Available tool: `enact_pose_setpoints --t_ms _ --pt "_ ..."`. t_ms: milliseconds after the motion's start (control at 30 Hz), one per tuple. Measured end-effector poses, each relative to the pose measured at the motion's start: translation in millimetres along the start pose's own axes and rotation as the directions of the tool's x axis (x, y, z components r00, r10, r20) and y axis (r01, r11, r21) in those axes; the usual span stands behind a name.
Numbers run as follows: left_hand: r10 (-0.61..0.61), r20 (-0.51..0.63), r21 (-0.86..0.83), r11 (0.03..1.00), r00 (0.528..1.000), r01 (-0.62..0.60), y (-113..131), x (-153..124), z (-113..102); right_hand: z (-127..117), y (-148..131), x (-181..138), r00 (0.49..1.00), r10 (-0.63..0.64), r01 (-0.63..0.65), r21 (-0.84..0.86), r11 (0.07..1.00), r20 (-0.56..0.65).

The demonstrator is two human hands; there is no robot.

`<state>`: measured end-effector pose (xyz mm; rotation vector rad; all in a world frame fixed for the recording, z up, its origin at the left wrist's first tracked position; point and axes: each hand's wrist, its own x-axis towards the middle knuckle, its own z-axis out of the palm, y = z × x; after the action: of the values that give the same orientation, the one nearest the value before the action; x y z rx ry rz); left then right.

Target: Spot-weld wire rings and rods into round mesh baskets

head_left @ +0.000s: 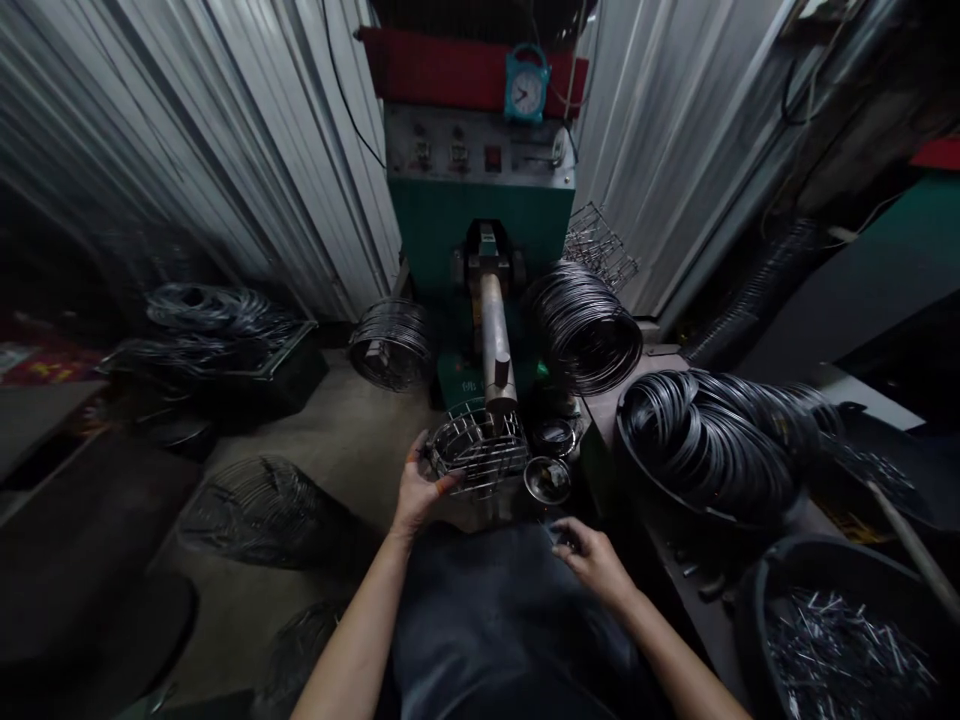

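Note:
My left hand (pixel 424 490) grips the left side of a round wire basket (pixel 480 450), its fingers around the rim wires. The basket sits under the end of the metal arm (pixel 495 335) of a green machine (pixel 420 215). Over my dark-covered lap, my right hand (pixel 592 560) is closed in a pinch. Something small may be between its fingertips, too dark to make out. Two small round dishes stand near the machine's base, one a shiny metal dish (pixel 547 480).
Wire ring stacks hang left (pixel 391 345) and right (pixel 585 330) of the machine. At the right are a tub of wire rings (pixel 705 440) and a bucket of short metal pieces (pixel 840 650). A dark crate (pixel 277 375) with wire stands left. A blue clock (pixel 526 88) sits above the control panel.

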<state>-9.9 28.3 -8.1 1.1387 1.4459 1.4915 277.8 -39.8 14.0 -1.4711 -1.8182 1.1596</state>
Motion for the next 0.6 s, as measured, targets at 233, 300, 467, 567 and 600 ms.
enact_pose_setpoints --t_ms 233,300,467,567,600 --pt "0.278 0.096 0.424 0.857 0.956 -0.292 34 -45 -15 -10 -103 37 0.979 -0.004 -0.001 0.025 1.0 0.202" --pt "0.355 0.153 0.512 0.769 0.922 -0.382 44 -53 -9 -2 -108 46 0.982 0.031 -0.03 -0.008 1.0 0.187" --pt "0.403 0.271 0.651 0.592 0.874 -0.475 66 -63 10 20 -103 45 0.999 0.021 -0.024 -0.07 0.997 -0.044" --pt "0.388 0.286 0.714 0.524 0.876 -0.465 76 -66 15 26 -96 35 0.981 -0.056 0.039 -0.092 0.995 -0.185" --pt "0.381 0.298 0.719 0.513 0.875 -0.469 78 -66 15 25 -94 33 0.98 -0.065 0.052 -0.071 0.996 -0.19"
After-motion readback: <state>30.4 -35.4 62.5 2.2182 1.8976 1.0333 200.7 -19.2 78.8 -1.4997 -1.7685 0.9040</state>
